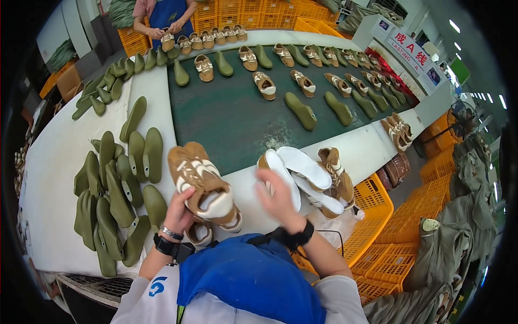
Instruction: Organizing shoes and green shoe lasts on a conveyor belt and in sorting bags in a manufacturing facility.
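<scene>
My left hand [179,211] is wrapped around a brown and white sneaker [202,186], held over the near edge of the white table. More brown sneakers [199,233] show partly beneath it and behind it. Slightly blurred, my right hand [278,201] has its fingers stretched out beside a shoe with its white underside up [283,170]. I cannot tell whether the fingertips touch that shoe. Just right of it, another white-bottomed shoe [306,168] overlaps more of the same kind, and brown sneakers [337,173] stand at the table's right edge.
A heap of green shoe lasts [121,186] covers the table's left. Ahead, a dark green conveyor belt [216,129] carries rows of sneakers and lasts. Across it, a person in a blue apron handles a shoe [168,40]. An orange crate [372,210] is at my right.
</scene>
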{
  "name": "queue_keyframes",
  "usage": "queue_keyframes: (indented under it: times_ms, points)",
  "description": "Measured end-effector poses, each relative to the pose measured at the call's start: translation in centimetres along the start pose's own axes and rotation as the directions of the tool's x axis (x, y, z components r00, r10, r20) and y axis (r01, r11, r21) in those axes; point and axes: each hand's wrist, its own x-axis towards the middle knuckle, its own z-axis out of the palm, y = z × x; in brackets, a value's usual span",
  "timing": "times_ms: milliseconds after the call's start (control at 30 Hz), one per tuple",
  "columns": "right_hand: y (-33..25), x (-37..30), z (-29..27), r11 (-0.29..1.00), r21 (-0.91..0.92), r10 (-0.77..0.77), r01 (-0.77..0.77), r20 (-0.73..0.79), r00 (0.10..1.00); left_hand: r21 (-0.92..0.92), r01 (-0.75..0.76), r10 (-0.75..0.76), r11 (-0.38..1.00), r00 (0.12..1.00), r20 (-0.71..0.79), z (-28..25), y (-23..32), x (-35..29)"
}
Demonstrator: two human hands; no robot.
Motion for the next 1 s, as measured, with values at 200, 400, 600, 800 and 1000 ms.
queue_keyframes:
  times_ms: [200,400,600,800,1000]
  points:
    - [12.5,4.0,-0.2,0.616,-0.722,0.514,-0.315,0.064,0.856,-0.003,0.139,-0.138,0.990,0.985,0.100,-0.2,1.4,0.2]
    - [8.7,5.0,2.6,0.810,-0.573,0.289,-0.125,0.205,0.935,0.078,0.045,-0.056,0.996,0.989,0.140,0.2,1.7,-2.0]
    - [4.9,2.1,-1.4,0.996,-0.051,-0.081,0.070,-0.263,0.961,0.080,-0.028,0.020,0.996,0.995,0.097,-1.6,2.7,-1.8]
    - [5.4,-10.6,-2.3,0.944,-0.266,0.231,-0.197,0.103,0.967,0.052,0.005,-0.008,0.999,0.998,0.062,-2.4,2.9,-0.9]
    - [8.7,-6.5,-8.6,0.627,-0.738,0.117,-0.251,-0.229,0.966,0.051,0.031,-0.037,0.998,0.994,0.106,-1.4,2.7,-0.5]
